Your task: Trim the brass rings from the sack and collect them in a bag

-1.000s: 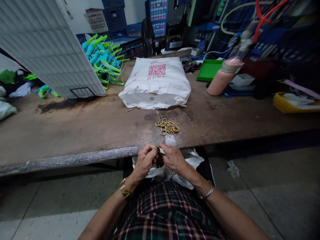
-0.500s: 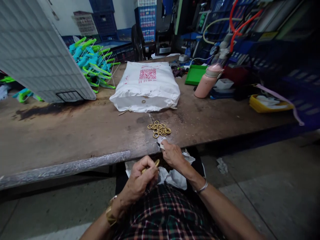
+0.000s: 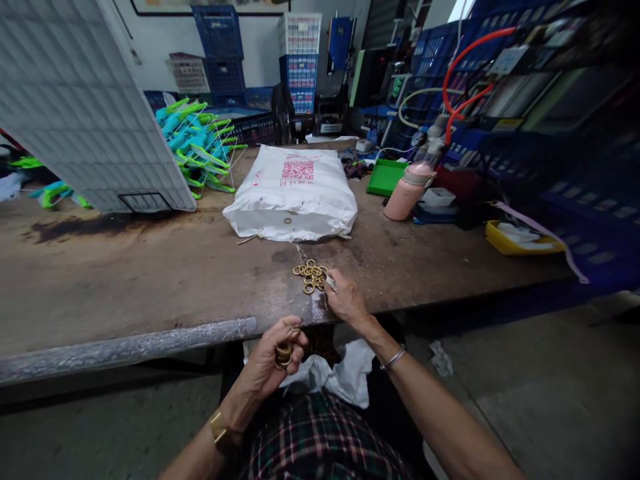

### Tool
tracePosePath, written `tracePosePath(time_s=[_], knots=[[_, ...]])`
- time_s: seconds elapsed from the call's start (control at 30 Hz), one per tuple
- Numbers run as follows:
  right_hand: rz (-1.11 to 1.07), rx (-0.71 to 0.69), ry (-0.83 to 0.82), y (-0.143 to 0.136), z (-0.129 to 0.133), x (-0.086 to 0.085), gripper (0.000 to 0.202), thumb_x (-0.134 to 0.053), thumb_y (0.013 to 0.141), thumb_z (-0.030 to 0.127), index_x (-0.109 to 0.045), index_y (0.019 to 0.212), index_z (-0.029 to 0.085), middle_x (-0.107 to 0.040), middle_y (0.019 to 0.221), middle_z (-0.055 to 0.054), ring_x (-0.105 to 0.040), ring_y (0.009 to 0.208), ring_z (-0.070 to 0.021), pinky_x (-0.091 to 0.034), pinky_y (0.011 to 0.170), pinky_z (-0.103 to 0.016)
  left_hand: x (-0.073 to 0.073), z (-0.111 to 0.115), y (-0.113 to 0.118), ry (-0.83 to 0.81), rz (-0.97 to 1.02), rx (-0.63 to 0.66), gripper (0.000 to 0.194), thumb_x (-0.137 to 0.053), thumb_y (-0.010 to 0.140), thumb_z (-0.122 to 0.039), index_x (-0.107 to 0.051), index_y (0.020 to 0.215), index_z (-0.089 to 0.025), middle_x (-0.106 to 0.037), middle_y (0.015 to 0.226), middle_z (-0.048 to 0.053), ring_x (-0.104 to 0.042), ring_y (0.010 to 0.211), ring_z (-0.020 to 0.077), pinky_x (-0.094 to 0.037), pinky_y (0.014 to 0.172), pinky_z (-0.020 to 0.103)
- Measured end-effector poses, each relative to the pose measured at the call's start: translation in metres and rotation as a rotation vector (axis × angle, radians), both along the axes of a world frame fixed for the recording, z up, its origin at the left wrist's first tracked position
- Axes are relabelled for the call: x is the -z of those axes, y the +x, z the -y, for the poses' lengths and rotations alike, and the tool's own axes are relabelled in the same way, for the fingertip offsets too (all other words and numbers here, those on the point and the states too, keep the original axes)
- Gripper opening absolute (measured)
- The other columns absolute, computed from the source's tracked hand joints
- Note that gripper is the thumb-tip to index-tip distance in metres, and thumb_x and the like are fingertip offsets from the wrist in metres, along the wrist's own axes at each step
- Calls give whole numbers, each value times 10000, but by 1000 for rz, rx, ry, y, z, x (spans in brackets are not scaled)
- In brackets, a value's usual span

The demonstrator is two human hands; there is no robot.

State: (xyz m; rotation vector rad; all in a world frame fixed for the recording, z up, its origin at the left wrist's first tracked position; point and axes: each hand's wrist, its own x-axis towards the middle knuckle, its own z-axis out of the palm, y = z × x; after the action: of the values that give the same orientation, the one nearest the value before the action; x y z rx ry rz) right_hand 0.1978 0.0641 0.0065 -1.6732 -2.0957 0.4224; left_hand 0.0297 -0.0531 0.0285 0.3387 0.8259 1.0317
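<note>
Gold-coloured ring pile (image 3: 309, 271): right hand (image 3: 347, 301) nearer, at its right edge, pinching pale object (image 3: 331, 283).
Hands apart; left hand (image 3: 265, 365), nearside-left of pile, cups loose rings (image 3: 283, 356).

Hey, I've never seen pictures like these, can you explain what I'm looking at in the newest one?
There's no machine doing the work here: a camera worn on a person's head looks forward and down at their own bare hands. The left hand holds several brass-coloured rings. The right hand is at a small pile of similar rings near the edge of the wooden table, with something small and pale between its fingers, too small to make out. Behind the pile lies a white sack with a red printed code. Farther right are a green tray, a pink bottle and a yellow tray.
</note>
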Motion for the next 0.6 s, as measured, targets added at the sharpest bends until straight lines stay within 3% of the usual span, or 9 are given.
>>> tracePosePath(time_s=[0.2, 0.37, 0.47, 0.6], knots=[[159, -141, 32, -31, -3, -14, 283, -403, 839, 170, -524, 1092, 203, -589, 1062, -76, -544, 937, -178, -373, 752, -254, 4, 0, -7, -88, 130, -78, 212, -715, 625, -226, -590, 757, -117, -585, 728, 34, -525, 576, 74, -309, 417, 141], [378, -162, 1, -52, -18, -22, 278, -362, 884, 263, -487, 1129, 222, -541, 1065, -89, -569, 846, -190, -389, 690, -287, 4, 0, -10, -57, 107, -118, 238, -727, 600, -225, -512, 615, -122, -573, 748, 43, -539, 611, 94, -239, 364, 132], [452, -186, -27, -61, -28, -19, 286, -333, 900, 325, -510, 1089, 203, -526, 1045, -103, -584, 784, -183, -394, 647, -282, -13, 1, -11, -3, 104, -77, 273, -717, 638, -284, -483, 612, -144, -476, 615, -16, -440, 471, 49, -176, 332, 127], [474, -205, -44, -66, -37, -15, 277, -345, 894, 331, -532, 1044, 194, -516, 1025, -99, -588, 770, -178, -400, 634, -272, -56, 22, -26, 143, 28, 15, 303, -742, 602, -371, -510, 585, -176, -417, 500, -32, -323, 358, 39, -202, 315, 167]])
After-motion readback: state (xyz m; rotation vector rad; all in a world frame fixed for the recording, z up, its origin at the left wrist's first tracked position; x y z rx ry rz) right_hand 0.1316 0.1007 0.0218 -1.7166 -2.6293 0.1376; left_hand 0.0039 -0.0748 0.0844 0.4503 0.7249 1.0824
